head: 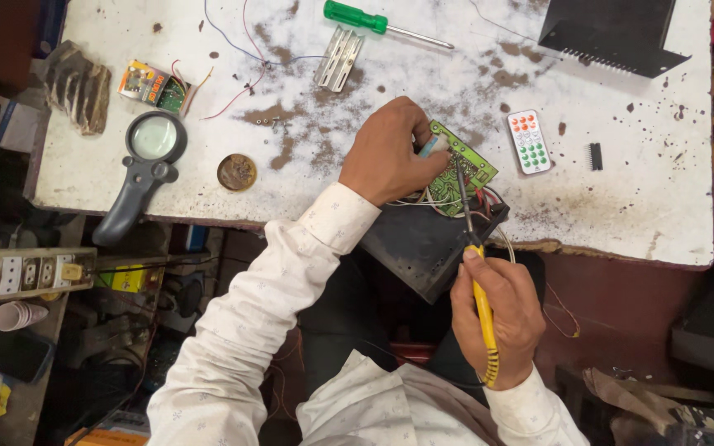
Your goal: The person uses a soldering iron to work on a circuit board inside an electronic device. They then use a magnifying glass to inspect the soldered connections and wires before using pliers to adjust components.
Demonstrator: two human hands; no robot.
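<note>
1. The white workbench (621, 198), stained and pitted, fills the upper half of the view. Its near edge runs right under the work, so anything nudged toward six o'clock could slide off into the person's lap.

2. A black metal chassis (423, 244) hangs over that edge, tilted. The board rests partly on it, and a shift of the chassis would, I'd say, drag the wires with it.

3. The left hand (390, 153) is curled over the ten o'clock end of the green circuit board (466, 169), fingers closed down on it and on a small pale-blue part. Those fingers sit near the hot tip, and a slip could burn them.

4. The right hand (497, 318) is wrapped tight around the yellow soldering iron (477, 264), thumb along the handle. The shaft points to twelve o'clock, its tip on or just above the board's middle; I cannot tell which. A long hold there risks lifting a track or bridging joints.

5. The thin wires (435, 201) bunched at the board's seven o'clock corner lie just beside the shaft, where their insulation could melt.

6. Well apart: the magnifier (146, 165) at nine o'clock, the green screwdriver (357, 16) at eleven and the small white remote (529, 142) at two o'clock. A swung elbow could sweep the remote.

7. Loose screws (274, 121) at ten o'clock might roll under the board and short it.
</note>
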